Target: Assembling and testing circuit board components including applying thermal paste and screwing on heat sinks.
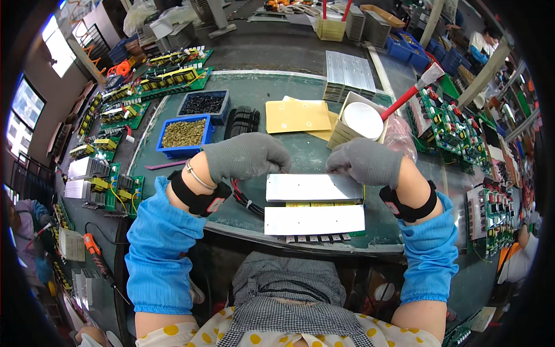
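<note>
In front of me on the green bench lies a circuit board assembly with two long silver metal plates, the far plate (315, 187) and the near plate (315, 220). Yellow parts show between them. My left hand (248, 156), in a grey knit glove, is closed just beyond the far plate's left corner. My right hand (368, 162), gloved alike, is closed by its right corner. Both sets of fingertips are pinched and turned toward each other; whatever they hold is too small or hidden. Black and red cables (247, 199) run out from the assembly's left side.
Beyond my hands are a blue bin of brass-coloured screws (184, 134), a grey bin of black parts (203, 105), yellow sheets (298, 116), and a box holding a white tub (362, 120) with a red-handled brush (413, 89). Circuit boards line both sides. An orange-handled screwdriver (97, 254) lies left.
</note>
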Demonstrator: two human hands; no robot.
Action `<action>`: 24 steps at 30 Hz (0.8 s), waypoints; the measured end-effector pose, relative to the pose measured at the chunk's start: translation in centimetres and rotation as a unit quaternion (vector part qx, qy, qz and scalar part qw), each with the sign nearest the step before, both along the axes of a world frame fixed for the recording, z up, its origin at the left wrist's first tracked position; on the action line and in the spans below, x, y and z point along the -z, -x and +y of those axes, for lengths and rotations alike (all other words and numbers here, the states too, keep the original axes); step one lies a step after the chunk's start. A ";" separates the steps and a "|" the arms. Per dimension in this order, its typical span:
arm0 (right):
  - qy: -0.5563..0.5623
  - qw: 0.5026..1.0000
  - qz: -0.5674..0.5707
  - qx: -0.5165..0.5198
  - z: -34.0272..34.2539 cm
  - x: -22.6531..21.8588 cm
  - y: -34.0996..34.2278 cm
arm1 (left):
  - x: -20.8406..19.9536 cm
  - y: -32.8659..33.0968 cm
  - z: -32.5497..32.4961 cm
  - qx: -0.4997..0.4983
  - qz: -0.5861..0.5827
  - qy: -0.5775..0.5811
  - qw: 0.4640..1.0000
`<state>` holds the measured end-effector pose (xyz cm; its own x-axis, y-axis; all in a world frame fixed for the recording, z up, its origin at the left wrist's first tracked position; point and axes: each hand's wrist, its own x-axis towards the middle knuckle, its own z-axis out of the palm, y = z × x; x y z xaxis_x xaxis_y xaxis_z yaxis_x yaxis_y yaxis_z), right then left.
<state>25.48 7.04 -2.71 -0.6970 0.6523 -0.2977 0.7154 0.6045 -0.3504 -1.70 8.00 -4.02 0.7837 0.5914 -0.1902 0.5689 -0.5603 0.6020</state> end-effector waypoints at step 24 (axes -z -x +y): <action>0.006 0.974 0.209 0.089 -4.4 2.0 -3.5 | 0.3 0.4 -4.2 -0.162 -0.069 0.184 0.967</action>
<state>28.96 2.61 -4.74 -0.6357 0.7717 -0.0204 0.6020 0.4790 -0.6389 -2.15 3.81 -4.31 0.6012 0.7221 -0.3421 0.5792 -0.0989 0.8092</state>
